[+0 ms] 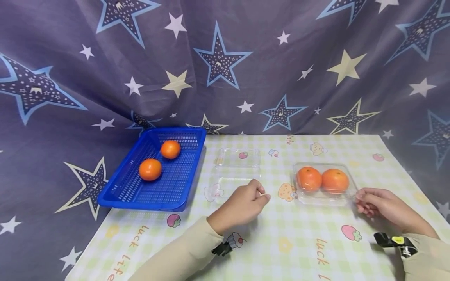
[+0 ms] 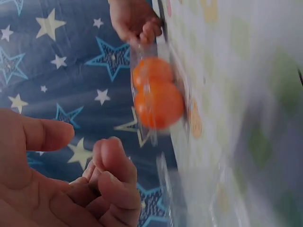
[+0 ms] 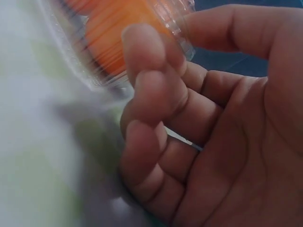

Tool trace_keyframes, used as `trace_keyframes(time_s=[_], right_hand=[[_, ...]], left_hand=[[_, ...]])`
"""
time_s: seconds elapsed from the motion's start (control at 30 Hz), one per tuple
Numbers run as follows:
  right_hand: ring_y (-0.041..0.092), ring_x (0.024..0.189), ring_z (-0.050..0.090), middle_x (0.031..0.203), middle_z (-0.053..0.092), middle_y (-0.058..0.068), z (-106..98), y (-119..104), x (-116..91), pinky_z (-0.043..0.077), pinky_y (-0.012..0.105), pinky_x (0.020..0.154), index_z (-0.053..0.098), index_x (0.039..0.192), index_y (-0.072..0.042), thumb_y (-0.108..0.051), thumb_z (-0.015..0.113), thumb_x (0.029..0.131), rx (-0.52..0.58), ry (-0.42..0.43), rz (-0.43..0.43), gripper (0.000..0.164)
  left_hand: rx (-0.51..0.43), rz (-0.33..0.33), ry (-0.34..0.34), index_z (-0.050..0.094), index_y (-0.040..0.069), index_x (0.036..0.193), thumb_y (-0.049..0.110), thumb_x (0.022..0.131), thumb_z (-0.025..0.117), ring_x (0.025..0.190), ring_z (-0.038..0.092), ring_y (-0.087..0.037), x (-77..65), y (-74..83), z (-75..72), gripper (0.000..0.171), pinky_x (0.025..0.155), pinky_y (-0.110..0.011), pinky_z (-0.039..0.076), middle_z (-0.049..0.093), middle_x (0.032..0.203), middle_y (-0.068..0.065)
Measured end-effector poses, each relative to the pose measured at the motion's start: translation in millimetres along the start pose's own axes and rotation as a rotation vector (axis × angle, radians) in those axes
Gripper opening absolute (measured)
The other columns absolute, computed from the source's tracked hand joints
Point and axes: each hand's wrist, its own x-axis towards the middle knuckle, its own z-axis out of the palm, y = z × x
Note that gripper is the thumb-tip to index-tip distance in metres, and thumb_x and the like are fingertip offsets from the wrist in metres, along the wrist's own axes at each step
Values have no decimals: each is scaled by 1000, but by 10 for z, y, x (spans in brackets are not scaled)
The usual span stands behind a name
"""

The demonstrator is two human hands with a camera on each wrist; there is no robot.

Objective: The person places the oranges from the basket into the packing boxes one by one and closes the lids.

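Observation:
My right hand pinches the right edge of a clear plastic fruit box between thumb and fingers. Two round orange fruits sit side by side inside it. In the right wrist view the thumb lies on the box's corner, and the other fingers curl beneath. My left hand hovers over the near part of a second clear plastic box, which stands open. Its fingers are loosely bent with nothing between them, the thumb apart from them in the left wrist view. That hand partly hides the second box.
A blue perforated basket stands at the table's left, holding two loose orange fruits. A checked cloth with printed pictures covers the table. Behind it hangs a dark curtain with stars.

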Motion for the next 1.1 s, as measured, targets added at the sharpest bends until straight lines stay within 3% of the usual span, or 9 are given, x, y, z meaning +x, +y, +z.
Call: trace_keyframes(time_s=[0.2,0.37,0.53,0.7,0.77,0.8,0.93,1.0,1.1], right_hand=[[19,70,61,85,71,2,-52,35,-25,52,33,58,61,108,9,-11,41,111,24,-25,-32,28],[14,72,63,88,71,2,-75,2,-55,56,30,62,63,111,4,-10,45,109,2,33,48,24],[11,70,59,84,63,-1,-73,-170,-85,55,30,63,59,117,4,-19,48,108,-152,180,111,27],[6,82,57,116,65,21,38,-490,-28,47,26,63,53,131,6,-38,56,105,-438,427,94,51],[2,88,57,142,53,31,98,-651,18,46,23,64,54,135,4,-41,60,103,-500,497,67,56],[-1,90,55,143,52,30,132,-730,42,46,23,64,54,137,2,-41,60,102,-516,518,52,56],[-3,91,54,140,58,24,320,-994,151,46,20,64,57,136,-4,-34,63,101,-519,546,-52,46],[-4,90,55,123,66,20,462,-1091,201,46,17,66,58,134,-6,-29,63,101,-499,553,-107,41],[-5,89,59,120,68,19,706,-1215,272,47,12,71,59,132,-5,-19,64,99,-448,535,-207,36]], left_hand=[[71,40,124,59,12,113,33,102,59,63,52,-8,-56,-145,-176,23,66,-26,48,57,79,5],[133,67,186,61,13,113,30,101,61,78,56,-11,-133,-244,-253,21,75,-29,50,59,92,2],[167,75,239,59,10,124,30,99,63,113,56,-23,-214,-334,-346,33,98,-42,49,59,122,-6],[176,65,309,51,5,136,29,96,67,130,47,-34,-241,-448,-432,49,110,-50,43,49,140,-15],[192,61,329,48,3,138,28,95,68,131,45,-36,-236,-497,-457,53,112,-50,42,47,142,-16],[195,59,338,47,2,138,28,95,68,132,44,-36,-235,-521,-466,55,113,-50,41,46,143,-18],[182,8,352,44,1,143,27,94,69,140,40,-36,-248,-603,-498,60,118,-52,36,42,148,-19],[154,-24,349,42,0,145,27,94,70,143,37,-36,-264,-631,-510,64,120,-52,34,40,151,-20],[122,-63,349,39,-2,149,26,95,70,146,35,-38,-289,-671,-524,69,122,-54,32,37,154,-21]])
